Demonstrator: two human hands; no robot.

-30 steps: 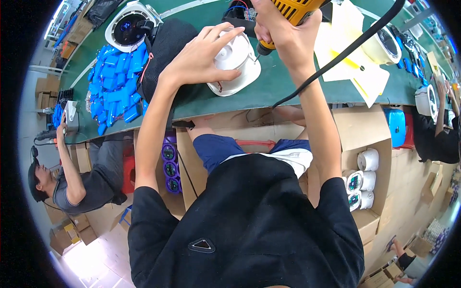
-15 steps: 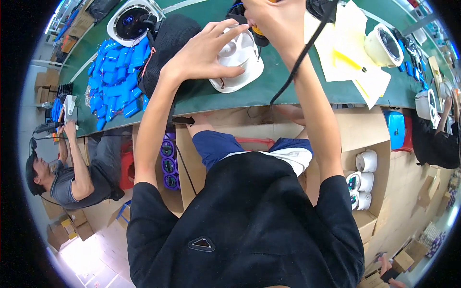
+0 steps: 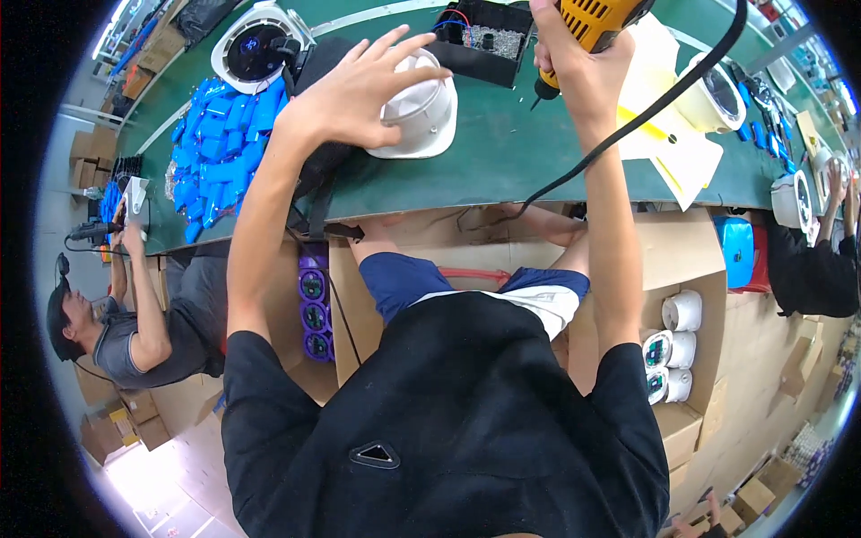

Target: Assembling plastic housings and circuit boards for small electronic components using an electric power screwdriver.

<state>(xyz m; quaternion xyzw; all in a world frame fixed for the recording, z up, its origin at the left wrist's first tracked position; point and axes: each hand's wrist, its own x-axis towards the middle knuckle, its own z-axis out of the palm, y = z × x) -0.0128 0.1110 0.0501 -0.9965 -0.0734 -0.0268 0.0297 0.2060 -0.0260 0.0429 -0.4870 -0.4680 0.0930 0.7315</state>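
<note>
My left hand (image 3: 354, 94) spans a white plastic housing (image 3: 421, 112) with a wide flange, which rests on the green bench. Its index finger crosses the housing's top and the thumb lies against the near side, while the other fingers spread outward. My right hand (image 3: 587, 76) is wrapped round a yellow and black power screwdriver (image 3: 596, 20). The tool is raised right of the housing and apart from it, with its thin bit pointing down and left. Beyond them stands a black box (image 3: 484, 67) holding small metal screws and some wires.
Blue wrapped packs (image 3: 215, 152) are heaped at left, beside a black mesh bag. A white unit with a dark round face (image 3: 256, 52) stands behind them. Yellow sheets (image 3: 686, 170) and another white housing (image 3: 708, 99) lie at right. A black cable (image 3: 646, 117) crosses my right forearm.
My right hand has lifted the screwdriver away from the housing, to the right. My left hand and the housing have shifted left. The black box of screws is now more visible.
</note>
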